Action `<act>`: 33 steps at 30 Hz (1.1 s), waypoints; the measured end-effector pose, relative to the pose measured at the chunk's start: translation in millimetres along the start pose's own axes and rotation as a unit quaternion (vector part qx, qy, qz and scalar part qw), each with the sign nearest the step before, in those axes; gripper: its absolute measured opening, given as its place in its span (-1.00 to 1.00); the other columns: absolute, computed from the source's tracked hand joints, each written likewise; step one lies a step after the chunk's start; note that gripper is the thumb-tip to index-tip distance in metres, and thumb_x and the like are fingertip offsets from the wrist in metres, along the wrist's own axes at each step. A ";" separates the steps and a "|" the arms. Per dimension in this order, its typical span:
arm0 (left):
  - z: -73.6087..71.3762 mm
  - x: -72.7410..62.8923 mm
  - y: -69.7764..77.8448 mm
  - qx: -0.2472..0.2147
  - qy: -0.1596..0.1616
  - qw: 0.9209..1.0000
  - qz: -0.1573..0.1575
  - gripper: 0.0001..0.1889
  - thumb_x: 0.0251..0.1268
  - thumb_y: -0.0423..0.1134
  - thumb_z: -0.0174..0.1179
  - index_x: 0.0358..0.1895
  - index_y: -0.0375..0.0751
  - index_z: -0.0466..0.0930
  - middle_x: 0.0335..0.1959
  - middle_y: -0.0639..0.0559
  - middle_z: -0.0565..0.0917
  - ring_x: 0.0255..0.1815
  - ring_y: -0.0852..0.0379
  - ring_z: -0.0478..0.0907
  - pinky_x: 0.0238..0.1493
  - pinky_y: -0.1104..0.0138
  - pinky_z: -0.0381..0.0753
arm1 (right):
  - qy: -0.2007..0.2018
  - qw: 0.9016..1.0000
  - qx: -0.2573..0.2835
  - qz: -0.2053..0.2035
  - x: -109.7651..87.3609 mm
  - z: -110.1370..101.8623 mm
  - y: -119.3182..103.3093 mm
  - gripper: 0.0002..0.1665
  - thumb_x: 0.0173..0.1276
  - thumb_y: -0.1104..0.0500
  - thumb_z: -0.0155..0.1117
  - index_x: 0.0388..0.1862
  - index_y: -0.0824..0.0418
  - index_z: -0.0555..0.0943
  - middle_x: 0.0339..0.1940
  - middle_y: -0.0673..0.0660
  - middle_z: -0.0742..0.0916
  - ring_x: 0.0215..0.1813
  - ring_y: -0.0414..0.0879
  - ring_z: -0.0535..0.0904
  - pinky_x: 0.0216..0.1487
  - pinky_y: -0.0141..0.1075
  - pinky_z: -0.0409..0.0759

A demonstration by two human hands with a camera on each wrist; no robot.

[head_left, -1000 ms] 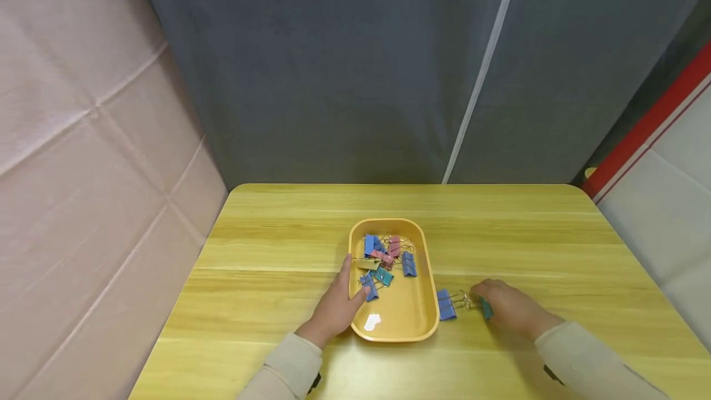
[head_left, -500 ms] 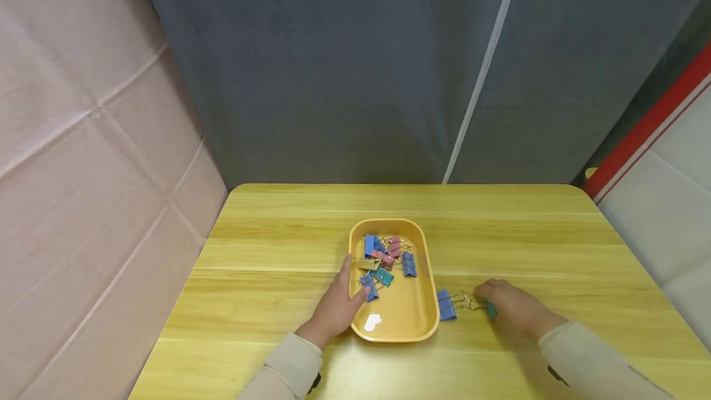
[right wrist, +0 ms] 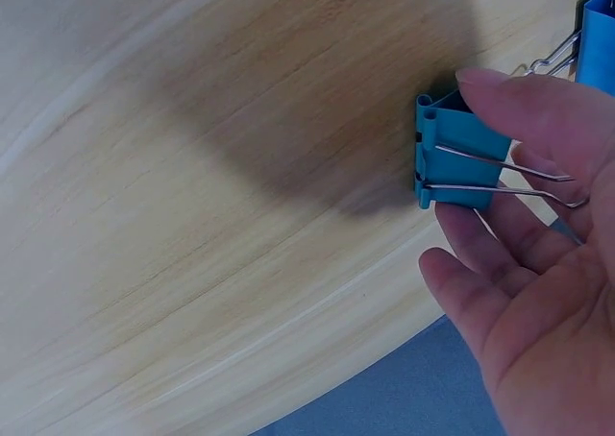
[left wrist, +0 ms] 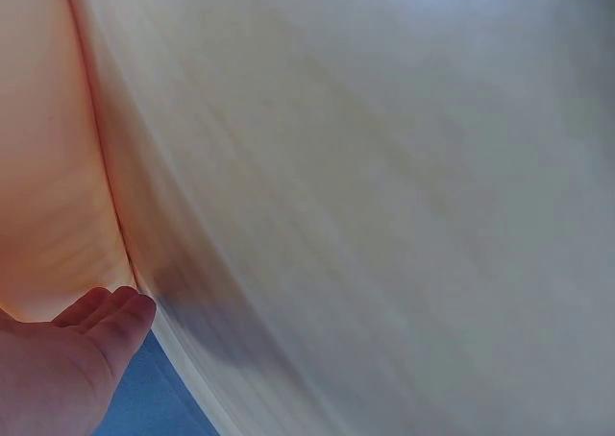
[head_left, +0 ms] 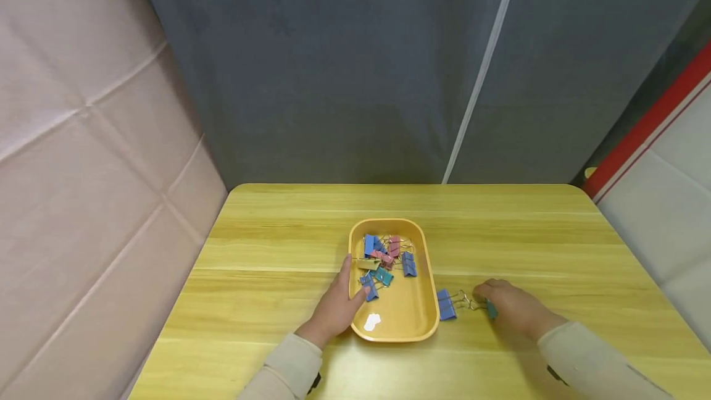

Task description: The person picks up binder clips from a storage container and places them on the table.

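Your right hand [head_left: 513,308] pinches the teal clip [right wrist: 469,157], right of the tray [head_left: 408,310]; your left hand [head_left: 335,308] grips the tray's left wall. Lift gently; it may snag the blue clip [head_left: 446,305] leftward.

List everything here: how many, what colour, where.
Table: one, yellow, wood-grained, centre.
Tray: one, orange-yellow, on the table.
Blue clips: at least three, blue, in tray.
Pink clips: at least two, pink, in tray.
Yellow clip: one, yellow, in tray.
Teal clip: one, teal, in tray.
Loose clip: one, blue, right of the tray.
Held clip: one, teal, right of the loose clip.
Backdrop: one, dark grey, behind table.
Side panels: two, pinkish left, white right.
Red band: one, red, far right.
Left hand: one, bare, gripping the tray.
Right hand: one, bare, pinching the held clip.
Sleeves: two, beige, on arms.
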State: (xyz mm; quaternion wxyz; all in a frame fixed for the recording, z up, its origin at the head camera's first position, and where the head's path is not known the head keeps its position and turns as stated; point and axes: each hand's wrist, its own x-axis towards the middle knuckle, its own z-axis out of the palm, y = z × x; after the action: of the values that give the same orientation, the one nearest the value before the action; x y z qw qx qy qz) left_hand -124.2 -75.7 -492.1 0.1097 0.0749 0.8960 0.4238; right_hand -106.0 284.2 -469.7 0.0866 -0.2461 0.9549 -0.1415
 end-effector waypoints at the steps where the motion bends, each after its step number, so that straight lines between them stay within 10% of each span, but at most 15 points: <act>1: -0.1 -0.1 0.2 -0.001 0.000 1.000 0.001 -0.14 0.43 0.06 0.04 0.57 -0.11 -0.27 0.51 -0.30 0.06 0.43 -0.35 0.13 0.40 -0.17 0.13 | 0.000 1.000 -0.001 0.000 0.1 -0.2 0.1 -0.41 -0.10 0.61 0.36 0.01 0.37 0.58 -0.01 0.31 0.65 0.06 0.30 0.55 0.06 0.09 0.57; 33: 0.1 -1.5 0.4 -0.010 -0.001 1.000 -0.008 -0.14 0.42 0.07 0.04 0.57 -0.04 -0.28 0.51 -0.28 0.06 0.42 -0.36 0.15 0.40 -0.19 0.14 | 0.022 0.999 -0.016 0.029 8.8 -25.7 -14.0 -0.18 -0.10 0.29 0.58 0.20 0.40 0.48 0.09 0.38 0.58 0.11 0.30 0.52 0.02 0.05 0.61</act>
State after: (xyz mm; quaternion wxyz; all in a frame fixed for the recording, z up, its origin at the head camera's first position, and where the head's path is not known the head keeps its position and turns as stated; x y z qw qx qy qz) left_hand -122.6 -75.7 -491.7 0.1149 0.0669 0.8922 0.4317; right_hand -113.4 274.0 -441.8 0.0662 -0.2162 0.9655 -0.1293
